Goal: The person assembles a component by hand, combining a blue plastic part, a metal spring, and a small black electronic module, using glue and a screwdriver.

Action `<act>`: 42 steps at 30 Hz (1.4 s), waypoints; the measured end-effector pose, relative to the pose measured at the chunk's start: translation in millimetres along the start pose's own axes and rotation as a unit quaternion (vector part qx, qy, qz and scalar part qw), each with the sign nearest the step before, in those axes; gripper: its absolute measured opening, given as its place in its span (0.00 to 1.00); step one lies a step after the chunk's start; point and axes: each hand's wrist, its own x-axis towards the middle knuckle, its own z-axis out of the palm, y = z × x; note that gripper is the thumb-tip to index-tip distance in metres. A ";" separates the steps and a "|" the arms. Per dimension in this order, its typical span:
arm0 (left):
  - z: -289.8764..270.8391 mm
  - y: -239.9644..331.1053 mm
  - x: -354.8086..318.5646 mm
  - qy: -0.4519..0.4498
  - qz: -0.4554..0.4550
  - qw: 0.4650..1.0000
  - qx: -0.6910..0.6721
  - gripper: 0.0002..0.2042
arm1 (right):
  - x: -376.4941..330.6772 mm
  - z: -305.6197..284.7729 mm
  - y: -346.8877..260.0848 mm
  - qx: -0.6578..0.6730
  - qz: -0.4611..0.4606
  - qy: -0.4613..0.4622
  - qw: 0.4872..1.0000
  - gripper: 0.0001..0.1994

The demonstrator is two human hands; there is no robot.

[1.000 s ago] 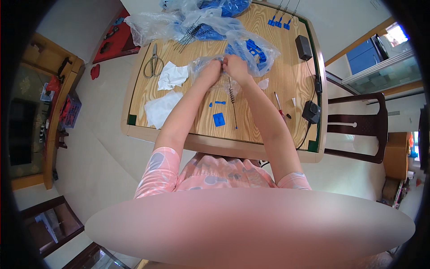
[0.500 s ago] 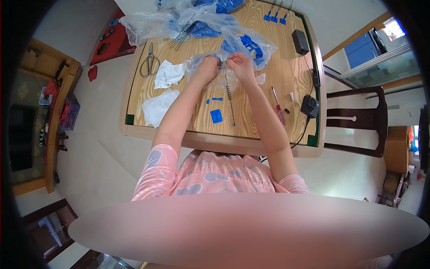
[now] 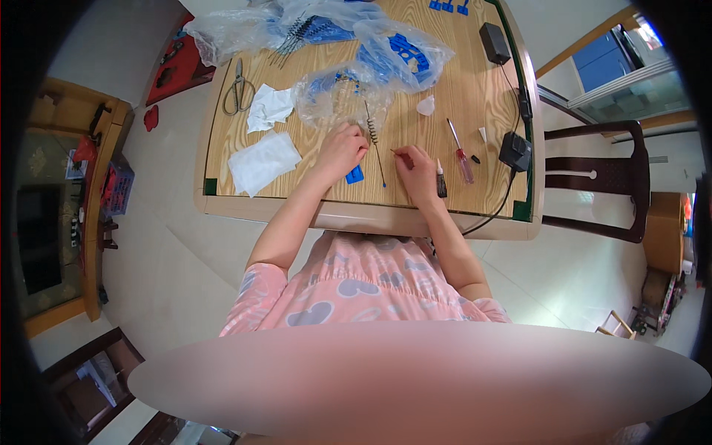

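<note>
My left hand is closed over the table, with a small blue plastic piece showing at its fingertips. Partly under that hand lies a square blue plastic plate. To the right, my right hand is pinched, its fingertips close together; whatever they hold is too small to make out. Between the hands lies a thin dark rod with a coiled stretch and a blue tip. A small dark bottle with a pale pointed tip is beside my right hand. Beyond my hands rests a clear plastic bag with small blue pieces.
Scissors, crumpled white paper and a flat white sheet lie left. Farther off are bags with blue parts and coiled rods. Right are a screwdriver, black adapters with cable, and a chair.
Both hands have left the clear bag and come nearer to me. The left now reaches the small blue pieces; the right has moved down beside the coiled rod. The view has shifted slightly.
</note>
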 end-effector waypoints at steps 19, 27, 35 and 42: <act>-13.2 5.4 -9.9 0.000 -0.097 0.972 -0.214 0.15 | -1.9 7.0 13.2 0.008 -0.064 0.038 0.997 0.05; 13.8 -6.0 -71.3 0.118 -0.210 0.878 -0.413 0.11 | -1.9 9.8 5.4 -0.069 -0.192 0.070 0.976 0.13; 18.8 -6.4 -79.4 0.145 -0.219 0.862 -0.434 0.11 | 3.5 31.7 -33.5 -0.205 -0.233 -0.134 0.941 0.24; 20.8 0.2 -80.6 0.154 -0.228 0.884 -0.378 0.09 | -5.3 38.0 -37.2 -0.219 -0.210 -0.109 0.947 0.21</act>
